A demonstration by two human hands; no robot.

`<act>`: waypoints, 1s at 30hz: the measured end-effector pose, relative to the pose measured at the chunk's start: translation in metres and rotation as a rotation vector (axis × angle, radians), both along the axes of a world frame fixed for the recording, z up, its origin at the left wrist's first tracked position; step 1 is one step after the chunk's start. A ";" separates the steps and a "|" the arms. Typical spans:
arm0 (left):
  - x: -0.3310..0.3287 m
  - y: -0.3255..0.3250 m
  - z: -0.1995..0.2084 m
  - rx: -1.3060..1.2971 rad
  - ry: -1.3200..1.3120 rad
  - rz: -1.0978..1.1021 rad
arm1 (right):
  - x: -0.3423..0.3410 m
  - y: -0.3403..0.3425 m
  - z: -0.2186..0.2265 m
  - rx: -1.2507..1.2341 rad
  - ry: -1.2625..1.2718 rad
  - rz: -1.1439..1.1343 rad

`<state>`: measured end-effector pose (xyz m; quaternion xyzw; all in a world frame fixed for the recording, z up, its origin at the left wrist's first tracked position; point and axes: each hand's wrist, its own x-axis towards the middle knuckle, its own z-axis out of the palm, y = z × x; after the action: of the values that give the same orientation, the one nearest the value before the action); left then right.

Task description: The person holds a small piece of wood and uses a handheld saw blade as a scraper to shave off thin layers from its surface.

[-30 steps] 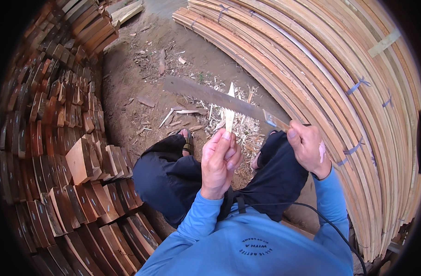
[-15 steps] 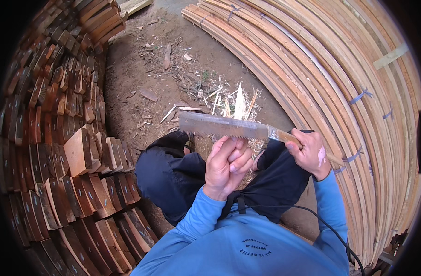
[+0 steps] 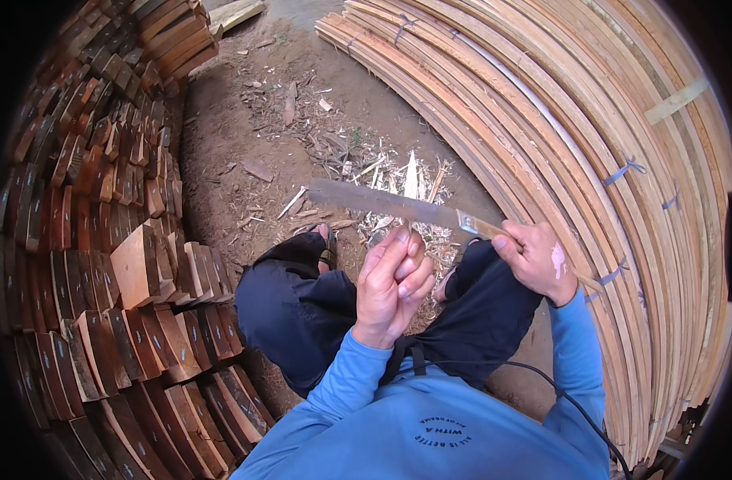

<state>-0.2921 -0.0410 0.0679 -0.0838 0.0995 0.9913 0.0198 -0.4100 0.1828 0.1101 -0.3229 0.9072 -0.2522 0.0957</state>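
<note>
My right hand is wrapped round the wooden handle of a handsaw. Its long grey blade points left across my body, toothed edge toward me. Just on the near side of the blade, my left hand is closed, thumb and fingertips pinched together. What sits in that pinch, if anything, is too small to make out. The fingertips lie close to the teeth; whether they touch, I cannot tell. Beyond the blade a pale pointed wood sliver shows among shavings on the ground.
Stacked wooden blocks rise on my left. Bundles of long wood strips, tied with bluish bands, curve along my right. Wood chips litter the dirt ahead. My knees are bent below my hands, and a black cable crosses my shirt.
The saw has lifted slightly away from me, its blade tip swinging farther out and its face turning. My left hand stays nearly in place, still pinched.
</note>
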 end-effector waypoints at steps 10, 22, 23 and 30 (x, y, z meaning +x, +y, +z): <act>0.009 0.004 0.004 0.082 0.108 -0.091 | -0.036 0.007 -0.040 0.021 0.199 -0.258; 0.000 0.003 -0.014 0.197 0.027 -0.034 | 0.003 0.001 -0.006 -0.002 -0.025 0.065; 0.001 0.002 -0.015 0.197 0.022 -0.036 | 0.003 0.000 -0.006 -0.001 -0.009 0.040; -0.002 0.002 -0.022 0.219 -0.028 -0.019 | -0.010 0.001 -0.023 0.012 0.143 0.019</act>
<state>-0.2941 -0.0391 0.0457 -0.0939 -0.0088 0.9948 0.0394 -0.4196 0.1841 0.0871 -0.3483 0.9100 -0.2222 0.0350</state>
